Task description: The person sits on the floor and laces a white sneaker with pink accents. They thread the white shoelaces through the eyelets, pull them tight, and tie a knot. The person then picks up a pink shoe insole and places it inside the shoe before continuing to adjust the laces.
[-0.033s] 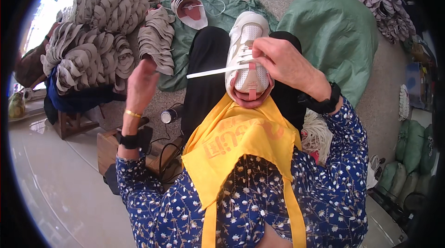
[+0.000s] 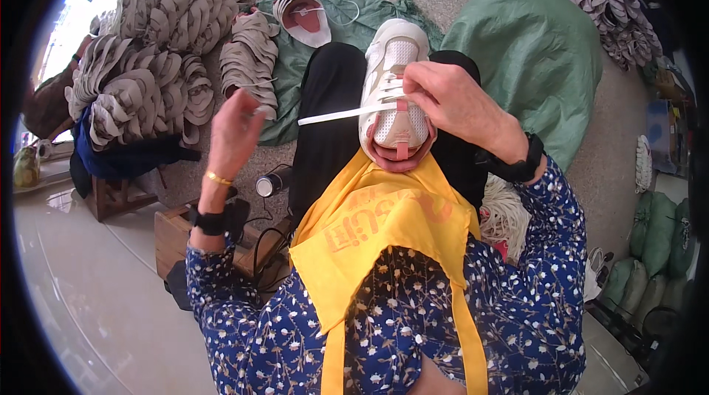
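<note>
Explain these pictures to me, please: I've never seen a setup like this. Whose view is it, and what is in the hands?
There is no machine here, just a person's two bare hands. A wide camera worn on the head looks down, so straight edges bend near the rim.

A white shoe sits between the knees, toe pointing away. The right hand has its fingers at the shoe's laces; a white lace stretches out toward the left. The left hand is raised, apart from the shoe; I can't tell whether it holds anything.

On the floor lies a green sheet with a shoe upper on it. Left are piles of grey shoe pieces.
</note>
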